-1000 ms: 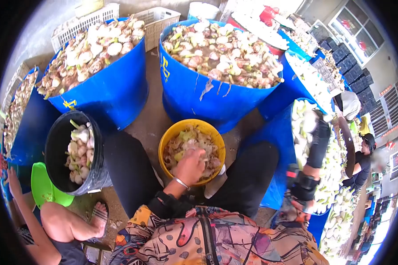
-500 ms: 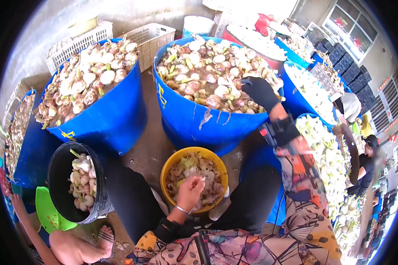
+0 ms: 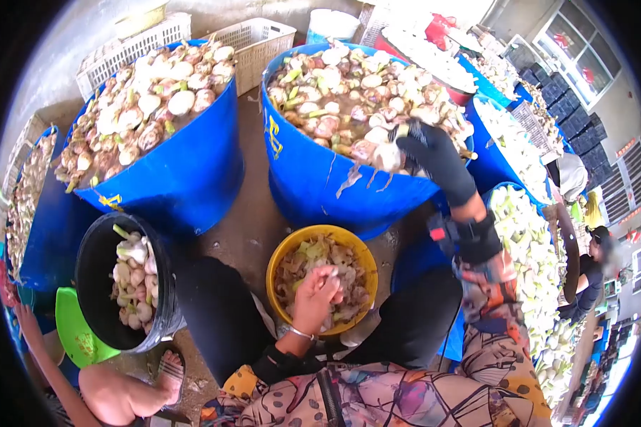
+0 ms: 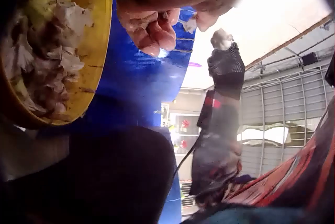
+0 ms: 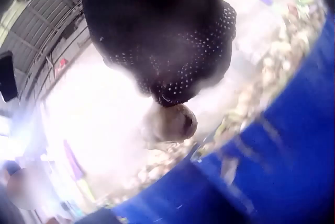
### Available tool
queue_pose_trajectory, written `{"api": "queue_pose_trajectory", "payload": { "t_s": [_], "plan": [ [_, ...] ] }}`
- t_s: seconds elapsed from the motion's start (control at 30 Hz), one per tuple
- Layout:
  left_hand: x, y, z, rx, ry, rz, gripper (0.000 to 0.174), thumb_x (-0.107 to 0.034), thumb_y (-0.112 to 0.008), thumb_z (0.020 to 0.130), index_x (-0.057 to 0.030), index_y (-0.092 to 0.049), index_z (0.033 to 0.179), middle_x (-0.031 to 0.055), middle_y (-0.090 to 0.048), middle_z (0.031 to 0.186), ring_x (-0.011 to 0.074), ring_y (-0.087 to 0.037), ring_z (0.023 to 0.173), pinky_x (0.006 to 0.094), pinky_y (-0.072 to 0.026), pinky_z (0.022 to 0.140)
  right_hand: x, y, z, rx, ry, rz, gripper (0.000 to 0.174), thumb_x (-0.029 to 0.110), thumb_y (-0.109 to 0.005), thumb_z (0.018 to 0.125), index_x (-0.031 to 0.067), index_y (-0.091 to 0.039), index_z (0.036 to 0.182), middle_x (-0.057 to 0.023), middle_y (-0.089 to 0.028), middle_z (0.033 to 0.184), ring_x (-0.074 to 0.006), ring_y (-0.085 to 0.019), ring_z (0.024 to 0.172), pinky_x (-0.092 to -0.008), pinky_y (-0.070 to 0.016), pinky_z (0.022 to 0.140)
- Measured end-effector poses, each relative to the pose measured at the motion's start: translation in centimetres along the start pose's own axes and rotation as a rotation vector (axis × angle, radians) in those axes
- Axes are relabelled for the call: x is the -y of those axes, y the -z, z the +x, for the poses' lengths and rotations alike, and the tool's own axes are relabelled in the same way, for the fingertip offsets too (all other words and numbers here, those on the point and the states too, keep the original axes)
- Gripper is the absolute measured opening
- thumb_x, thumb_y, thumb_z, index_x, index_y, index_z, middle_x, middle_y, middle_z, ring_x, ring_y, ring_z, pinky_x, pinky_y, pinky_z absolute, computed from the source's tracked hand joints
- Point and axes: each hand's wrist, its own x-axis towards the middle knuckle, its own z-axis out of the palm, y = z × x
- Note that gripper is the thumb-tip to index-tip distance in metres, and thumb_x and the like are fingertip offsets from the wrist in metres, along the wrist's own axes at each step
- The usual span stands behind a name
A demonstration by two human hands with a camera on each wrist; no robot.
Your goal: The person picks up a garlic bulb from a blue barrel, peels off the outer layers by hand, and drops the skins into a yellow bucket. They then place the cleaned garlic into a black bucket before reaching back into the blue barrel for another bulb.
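In the head view, my right hand (image 3: 434, 158), in a black glove, grips a garlic bulb (image 3: 387, 156) at the near rim of a blue tub (image 3: 320, 185) heaped with garlic. The right wrist view has the pale bulb (image 5: 175, 123) at the dotted glove's fingertips. My bare left hand (image 3: 316, 295), with a bracelet at the wrist, is over a yellow bowl (image 3: 372, 285) of papery garlic skins (image 3: 299, 267). Its fingers are curled, and a small pale scrap (image 4: 189, 24) shows between thumb and fingers in the left wrist view.
A second blue tub (image 3: 185, 164) of garlic stands at left. Beside my left leg is a black bucket (image 3: 96, 327) with bulbs inside. Trimmed garlic (image 3: 523, 242) fills the tub at my right. A green scoop (image 3: 71, 313) lies near another person's leg (image 3: 128, 388).
My right hand has swung from the trimmed garlic at right up to the middle tub and taken hold of a bulb. The left hand stays over the yellow bowl.
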Motion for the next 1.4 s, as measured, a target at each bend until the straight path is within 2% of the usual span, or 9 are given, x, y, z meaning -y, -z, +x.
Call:
{"api": "queue_pose_trajectory", "payload": {
  "t_s": [0.1,0.13,0.3,0.43,0.63,0.93,1.03,1.17,1.4],
  "plan": [
    [-1.8,-0.8,-0.5,0.042,0.087,-0.117,0.028,-0.011,-0.052,0.091,-0.0031,-0.048,0.117,0.0065,-0.057,0.085,0.0132,-0.056,0.065,0.0286,-0.0506,0.063,1.2,-4.6,-6.0,0.204,0.133,0.242,0.021,0.015,-0.063,0.084,0.0002,-0.06,0.099,-0.0024,-0.059,0.074,-0.0123,-0.053,0.067,-0.0313,-0.0459,0.063],
    [-1.6,-0.6,-0.7,0.11,0.079,-0.245,0.03,-0.013,-0.053,0.09,-0.0048,-0.047,0.118,0.0079,-0.058,0.087,0.0151,-0.057,0.067,0.0314,-0.0513,0.065,2.5,-5.6,-7.6,0.394,-0.192,0.384,0.019,0.014,-0.062,0.084,0.0006,-0.061,0.098,-0.0042,-0.06,0.079,-0.0117,-0.052,0.072,-0.0309,-0.0461,0.067],
    [-0.8,0.9,-0.8,0.278,0.023,-0.508,0.036,-0.021,-0.06,0.088,-0.0086,-0.047,0.12,0.0124,-0.06,0.093,0.0195,-0.06,0.072,0.0378,-0.0529,0.069,0.1,-11.4,-11.1,0.599,0.17,0.411,0.02,0.014,-0.059,0.087,-0.0008,-0.059,0.102,-0.0064,-0.061,0.084,-0.0116,-0.053,0.075,-0.0291,-0.0465,0.069],
    [-0.8,1.2,-1.0,0.159,-0.025,-0.443,0.039,-0.018,-0.058,0.09,-0.0054,-0.044,0.125,0.0098,-0.059,0.092,0.0156,-0.058,0.068,0.0348,-0.0536,0.065,-1.0,-12.9,-12.6,0.378,0.104,0.543,0.027,0.013,-0.055,0.089,0.0024,-0.059,0.113,-0.0063,-0.061,0.081,-0.0111,-0.053,0.073,-0.0275,-0.0462,0.067],
    [-0.8,0.6,-0.3,-0.008,-0.161,-0.303,0.047,-0.01,-0.062,0.086,-0.0037,-0.042,0.129,0.0069,-0.058,0.092,0.0131,-0.058,0.068,0.0289,-0.053,0.063,0.0,-12.0,-14.9,0.595,-0.315,0.534,0.03,0.016,-0.051,0.091,0.0042,-0.057,0.119,-0.0046,-0.061,0.081,-0.0074,-0.054,0.07,-0.026,-0.0462,0.063],
    [-0.2,0.4,0.0,-0.113,-0.299,0.032,0.05,-0.009,-0.064,0.085,-0.0005,-0.042,0.13,0.0052,-0.057,0.094,0.0116,-0.058,0.073,0.0258,-0.052,0.064,-3.6,-14.8,-15.0,0.529,-0.034,0.583,0.028,0.012,-0.051,0.087,0.002,-0.059,0.111,-0.0133,-0.066,0.093,-0.0198,-0.061,0.078,-0.0326,-0.0476,0.071],
    [0.1,0.7,0.3,-0.034,-0.202,-0.179,0.039,-0.018,-0.059,0.089,-0.002,-0.048,0.122,0.0048,-0.057,0.091,0.013,-0.058,0.072,0.0286,-0.0525,0.064,-2.6,-14.0,-14.3,0.553,-0.155,0.571,0.025,0.011,-0.052,0.086,0.0016,-0.062,0.107,-0.0154,-0.065,0.096,-0.0219,-0.062,0.083,-0.0338,-0.0475,0.074],
    [-0.5,0.6,-0.1,0.099,0.128,-0.526,0.036,-0.046,-0.043,0.092,-0.0145,-0.055,0.105,0.005,-0.055,0.082,0.013,-0.049,0.057,0.0321,-0.0436,0.058,-4.9,-14.3,-13.7,0.522,0.122,0.495,0.023,0.012,-0.054,0.085,0.0016,-0.064,0.103,-0.0152,-0.066,0.096,-0.0218,-0.063,0.085,-0.0336,-0.0483,0.076],
    [-0.9,1.3,-0.3,0.232,0.314,-0.55,0.042,-0.047,-0.047,0.089,-0.0124,-0.056,0.109,-0.0003,-0.052,0.07,0.0094,-0.037,0.046,0.0275,-0.0352,0.048,-4.5,-12.1,-12.7,0.485,0.143,0.4,0.027,0.018,-0.058,0.085,0.001,-0.063,0.106,-0.0135,-0.066,0.101,-0.0218,-0.063,0.089,-0.0339,-0.0486,0.08]
  ]
}}
